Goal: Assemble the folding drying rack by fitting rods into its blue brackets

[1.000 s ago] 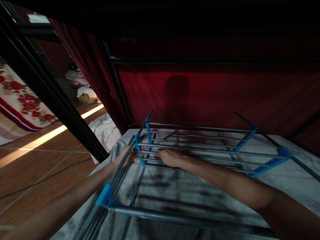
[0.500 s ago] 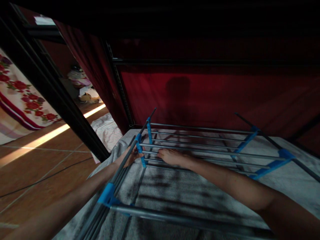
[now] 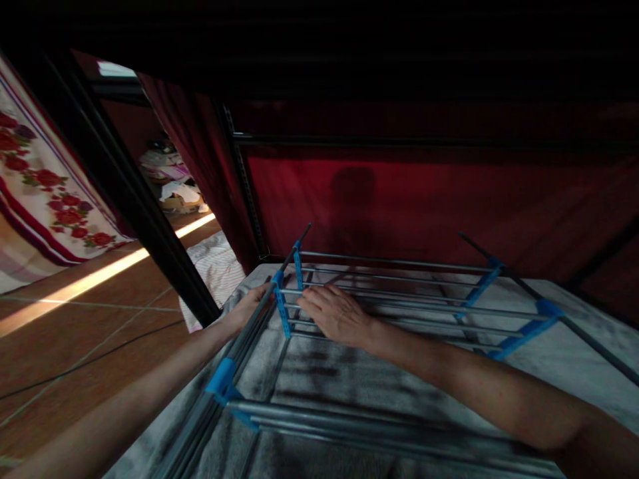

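A rack of grey metal tubes with blue plastic connectors lies on a grey blanket [image 3: 319, 389]. My right hand [image 3: 334, 316] reaches over the cross rods, its bent fingers closed on a metal rod [image 3: 293, 291] close to the left blue connector [image 3: 282, 313]. At the outer side of the rack, my left hand [image 3: 249, 307] holds the side pole [image 3: 249, 324] beside that same connector. The left fingertips are mostly hidden behind the pole. A second row of blue connectors [image 3: 522, 338] carries the far right ends of the rods.
Dark metal posts [image 3: 150, 226] frame the left side. A red curtain [image 3: 424, 206] hangs behind the rack. On the tiled floor [image 3: 100, 346] lie a dark cable [image 3: 94, 360] and a striped cloth [image 3: 217, 269]. A flowered cloth [image 3: 54, 193] hangs at far left.
My right hand has moved left along the rods, closer to the left connector, and turned its back up. My left hand has drawn back slightly outward, behind the pole. The view has shifted slightly.
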Demonstrator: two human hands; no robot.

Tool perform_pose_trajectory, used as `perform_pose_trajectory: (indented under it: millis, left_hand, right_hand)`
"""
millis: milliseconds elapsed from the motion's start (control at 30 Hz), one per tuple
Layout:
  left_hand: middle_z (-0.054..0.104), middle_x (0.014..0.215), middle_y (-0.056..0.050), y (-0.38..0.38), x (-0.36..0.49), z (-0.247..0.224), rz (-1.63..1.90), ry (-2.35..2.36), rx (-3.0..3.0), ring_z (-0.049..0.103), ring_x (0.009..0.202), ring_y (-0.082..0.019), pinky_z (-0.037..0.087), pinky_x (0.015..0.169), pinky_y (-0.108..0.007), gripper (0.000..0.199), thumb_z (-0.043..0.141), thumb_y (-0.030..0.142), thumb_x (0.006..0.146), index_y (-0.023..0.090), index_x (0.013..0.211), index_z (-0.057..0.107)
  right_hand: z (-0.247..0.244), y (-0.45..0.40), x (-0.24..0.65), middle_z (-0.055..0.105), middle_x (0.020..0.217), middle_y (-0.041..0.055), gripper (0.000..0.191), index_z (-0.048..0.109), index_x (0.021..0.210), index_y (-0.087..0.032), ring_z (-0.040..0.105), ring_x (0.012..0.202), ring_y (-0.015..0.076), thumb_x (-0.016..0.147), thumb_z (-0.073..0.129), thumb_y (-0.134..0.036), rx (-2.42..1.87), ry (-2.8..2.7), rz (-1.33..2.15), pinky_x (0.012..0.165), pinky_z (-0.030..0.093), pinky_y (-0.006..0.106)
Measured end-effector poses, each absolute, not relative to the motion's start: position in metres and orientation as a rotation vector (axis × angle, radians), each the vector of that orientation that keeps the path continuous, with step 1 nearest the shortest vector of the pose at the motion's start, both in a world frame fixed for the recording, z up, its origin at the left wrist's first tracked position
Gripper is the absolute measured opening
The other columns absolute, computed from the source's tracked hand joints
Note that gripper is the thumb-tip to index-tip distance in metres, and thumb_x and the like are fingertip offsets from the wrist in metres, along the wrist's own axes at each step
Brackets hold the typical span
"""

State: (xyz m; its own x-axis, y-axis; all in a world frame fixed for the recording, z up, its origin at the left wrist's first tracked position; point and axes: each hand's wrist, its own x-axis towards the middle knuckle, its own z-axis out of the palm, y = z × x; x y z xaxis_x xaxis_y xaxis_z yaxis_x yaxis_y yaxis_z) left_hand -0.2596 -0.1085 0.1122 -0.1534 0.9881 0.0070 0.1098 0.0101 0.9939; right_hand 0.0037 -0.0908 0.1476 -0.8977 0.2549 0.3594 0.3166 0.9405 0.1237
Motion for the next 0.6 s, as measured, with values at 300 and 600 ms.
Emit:
perform_pose_trajectory:
  millis: [300,600]
  left_hand:
    - [0.074,0.089,-0.009,-0.108,-0.239,0.15,1.28,1.337,0.871,0.068,0.072,-0.02,0.058,0.069,-0.031,0.043,0.07,0.055,0.083,0.014,0.097,0.069]
    - [0.072,0.08,-0.004,-0.107,-0.231,0.149,1.359,1.413,0.97,0.065,0.066,-0.018,0.054,0.063,-0.028,0.037,0.071,0.05,0.083,0.015,0.097,0.07]
  right_hand:
    - [0.148,-0.066,-0.009,0.068,0.121,0.0142,0.034,0.06,0.122,-0.018,0.068,0.105,0.0256,0.107,0.03,-0.026,-0.989,-2.819,-0.018,0.085,0.052,0.036]
    - [0.154,-0.065,-0.007,0.069,0.124,0.0131,0.035,0.058,0.125,-0.018,0.068,0.106,0.0257,0.106,0.03,-0.026,-0.978,-2.815,-0.006,0.085,0.052,0.036]
